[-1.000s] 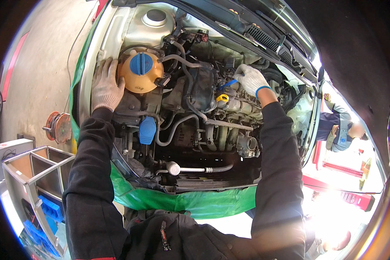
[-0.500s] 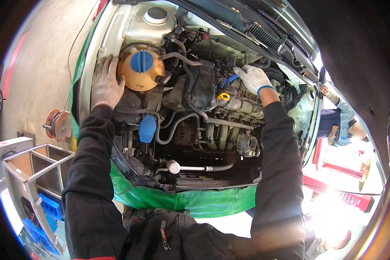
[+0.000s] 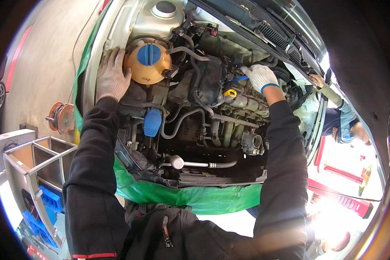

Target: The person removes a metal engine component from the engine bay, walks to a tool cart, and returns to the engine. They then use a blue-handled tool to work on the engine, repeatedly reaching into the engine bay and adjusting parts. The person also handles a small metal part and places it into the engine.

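My left hand, in a whitish knit glove, lies open with fingers spread on the inner fender edge. Beside it stands the orange coolant reservoir with its blue cap. At the back of the engine, my right hand wears a similar glove with a blue cuff. Its fingers are closed on a slim blue tool, whose far end points toward the black engine cover. The exact kind of tool is unclear. A yellow dipstick handle sits just nearer than the tool.
A green cover drapes the car's front edge. Left on the floor stand an orange cable reel and a metal-framed cart. The raised hood hangs at right. Another person's hand touches the far fender side.
The whole view has shifted slightly, moving the engine bay rightward. Both my hands keep their places on the car. The other person's arm now reaches farther toward the fender.
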`<move>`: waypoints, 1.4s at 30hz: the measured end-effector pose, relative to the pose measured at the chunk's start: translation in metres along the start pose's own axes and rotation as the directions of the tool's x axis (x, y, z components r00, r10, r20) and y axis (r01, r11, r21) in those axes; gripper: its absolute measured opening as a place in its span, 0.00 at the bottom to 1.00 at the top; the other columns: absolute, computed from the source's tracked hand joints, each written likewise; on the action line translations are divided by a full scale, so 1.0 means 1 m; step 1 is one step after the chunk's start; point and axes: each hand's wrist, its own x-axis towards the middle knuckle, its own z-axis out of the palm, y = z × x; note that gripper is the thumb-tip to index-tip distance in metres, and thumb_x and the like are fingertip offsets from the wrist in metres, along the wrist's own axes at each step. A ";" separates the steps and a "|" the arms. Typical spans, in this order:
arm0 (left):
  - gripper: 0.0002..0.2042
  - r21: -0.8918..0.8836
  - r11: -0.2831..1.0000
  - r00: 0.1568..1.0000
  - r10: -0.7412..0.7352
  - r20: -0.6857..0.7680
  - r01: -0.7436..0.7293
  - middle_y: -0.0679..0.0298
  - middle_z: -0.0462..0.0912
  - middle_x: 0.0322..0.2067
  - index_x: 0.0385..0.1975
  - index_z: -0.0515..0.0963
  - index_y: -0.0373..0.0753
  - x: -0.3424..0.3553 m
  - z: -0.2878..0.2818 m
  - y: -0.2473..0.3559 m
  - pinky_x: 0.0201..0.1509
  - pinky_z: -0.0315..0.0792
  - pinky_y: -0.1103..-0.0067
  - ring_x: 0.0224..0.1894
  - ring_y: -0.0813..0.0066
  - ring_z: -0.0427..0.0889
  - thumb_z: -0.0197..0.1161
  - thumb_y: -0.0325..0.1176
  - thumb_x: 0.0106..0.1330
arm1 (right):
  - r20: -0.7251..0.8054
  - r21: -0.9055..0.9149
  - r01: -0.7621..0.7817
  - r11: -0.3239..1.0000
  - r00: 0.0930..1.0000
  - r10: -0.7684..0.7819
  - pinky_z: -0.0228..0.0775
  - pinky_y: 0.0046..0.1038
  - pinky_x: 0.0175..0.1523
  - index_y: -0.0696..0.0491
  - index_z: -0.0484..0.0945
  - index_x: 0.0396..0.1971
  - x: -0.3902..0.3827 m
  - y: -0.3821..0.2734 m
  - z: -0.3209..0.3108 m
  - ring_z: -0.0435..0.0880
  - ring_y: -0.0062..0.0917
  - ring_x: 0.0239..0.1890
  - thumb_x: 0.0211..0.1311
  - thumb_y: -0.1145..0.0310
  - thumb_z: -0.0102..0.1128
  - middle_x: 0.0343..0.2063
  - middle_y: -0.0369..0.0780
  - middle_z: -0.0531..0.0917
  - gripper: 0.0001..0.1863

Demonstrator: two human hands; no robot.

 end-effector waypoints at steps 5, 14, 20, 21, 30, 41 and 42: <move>0.34 -0.033 0.999 1.000 0.011 0.001 -0.011 0.58 0.67 0.80 0.80 0.66 0.45 -0.001 0.002 -0.002 0.90 0.56 0.61 0.85 0.58 0.61 0.69 0.41 0.76 | -0.113 0.241 0.092 0.966 0.991 -0.066 0.76 0.46 0.67 0.52 0.87 0.52 0.005 0.006 0.002 0.86 0.48 0.61 0.76 0.57 0.66 0.51 0.51 0.88 0.15; 0.34 -0.025 0.999 0.998 0.026 -0.051 -0.027 0.57 0.70 0.79 0.79 0.67 0.46 -0.001 0.008 -0.005 0.89 0.57 0.61 0.83 0.57 0.64 0.67 0.44 0.76 | -0.070 0.242 0.042 0.969 0.997 -0.025 0.79 0.46 0.60 0.52 0.83 0.59 0.006 0.002 -0.011 0.87 0.51 0.56 0.76 0.61 0.65 0.50 0.52 0.89 0.18; 0.34 -0.018 0.999 0.998 0.028 -0.050 -0.029 0.58 0.70 0.79 0.80 0.66 0.46 -0.001 0.009 -0.006 0.89 0.57 0.61 0.83 0.57 0.65 0.67 0.44 0.76 | 0.004 0.088 0.085 0.992 0.996 -0.085 0.77 0.48 0.66 0.55 0.82 0.60 0.009 0.004 -0.003 0.85 0.52 0.62 0.81 0.50 0.60 0.58 0.53 0.87 0.24; 0.34 -0.011 1.000 0.998 0.027 -0.049 -0.028 0.58 0.70 0.79 0.80 0.66 0.46 -0.001 0.009 -0.006 0.89 0.57 0.61 0.83 0.57 0.65 0.67 0.44 0.76 | -0.050 0.111 0.081 0.991 0.996 -0.076 0.77 0.48 0.67 0.54 0.83 0.59 0.011 0.005 -0.002 0.85 0.52 0.61 0.81 0.50 0.60 0.57 0.53 0.88 0.24; 0.34 0.026 1.000 0.999 0.010 -0.050 -0.009 0.57 0.69 0.80 0.80 0.66 0.46 -0.001 0.012 -0.006 0.89 0.57 0.60 0.83 0.57 0.64 0.67 0.44 0.76 | -0.198 0.614 -0.091 0.784 0.944 0.265 0.80 0.36 0.60 0.53 0.89 0.52 -0.058 0.028 -0.072 0.91 0.35 0.49 0.71 0.57 0.70 0.46 0.46 0.93 0.18; 0.34 -0.586 0.802 0.994 -0.083 0.077 0.112 0.49 0.75 0.75 0.78 0.70 0.40 -0.005 -0.059 0.040 0.82 0.68 0.61 0.76 0.50 0.75 0.71 0.36 0.72 | -0.386 0.907 0.164 0.387 0.692 0.610 0.70 0.23 0.39 0.60 0.87 0.51 -0.254 0.015 -0.122 0.76 0.16 0.32 0.77 0.59 0.72 0.31 0.34 0.83 0.18; 0.33 -0.650 0.755 0.996 0.048 -0.076 -0.086 0.47 0.77 0.73 0.75 0.72 0.38 -0.020 -0.076 0.065 0.81 0.69 0.60 0.74 0.49 0.78 0.72 0.36 0.70 | -0.377 0.922 0.200 0.332 0.665 0.645 0.70 0.23 0.39 0.60 0.87 0.52 -0.276 0.005 -0.121 0.76 0.16 0.31 0.77 0.59 0.71 0.30 0.33 0.82 0.18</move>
